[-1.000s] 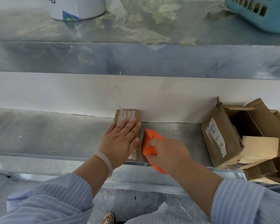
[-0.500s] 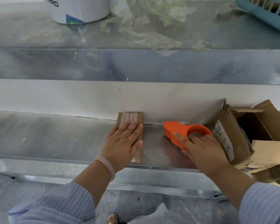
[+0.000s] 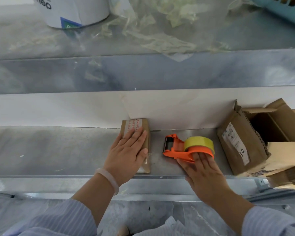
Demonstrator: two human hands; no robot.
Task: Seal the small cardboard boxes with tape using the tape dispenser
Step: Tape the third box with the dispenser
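Head view. Small cardboard box [image 3: 140, 126] lies flat on steel tabletop [image 3: 58, 150], far end against white back wall, approx. centre frame. Left grip [image 3: 126, 155] flat on box top, fingers straight and together, pressing, nothing clasped. Tape dispenser [image 3: 177, 149], orange w/ yellow tape roll [image 3: 198, 143], sits on tabletop at 3 o'clock of box, apart from it, roller end toward box. Right grip [image 3: 204, 174] at dispenser's 5 o'clock, fingers extended, tips touching the orange rim, not curled round it. Open cartons [image 3: 240, 142] at 3 o'clock of dispenser. Upper shelf [image 3: 41, 45] at 12 o'clock carries tape scraps [image 3: 160, 34], 1 white roll [image 3: 75, 11], 1 blue basket [image 3: 283, 9].
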